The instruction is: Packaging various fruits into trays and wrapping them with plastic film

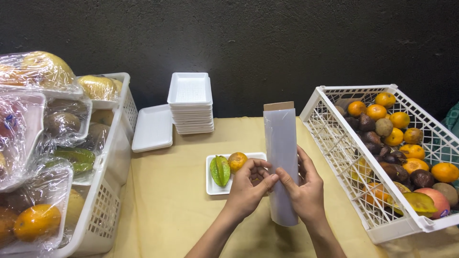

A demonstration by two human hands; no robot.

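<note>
A dark wall backs a yellow-covered bench (167, 200). Both hands hold an upright roll of cling film (281, 162) just right of a white foam tray (213, 186) with a green starfruit (220, 170) and an orange (237, 161). The left hand (248, 186) pinches the film's edge; the right hand (306, 191) wraps the roll. Judging by this, film is being started.

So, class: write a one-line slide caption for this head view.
Both hands, left hand and right hand, grip a cling-film roll beside a fruit tray.
</note>
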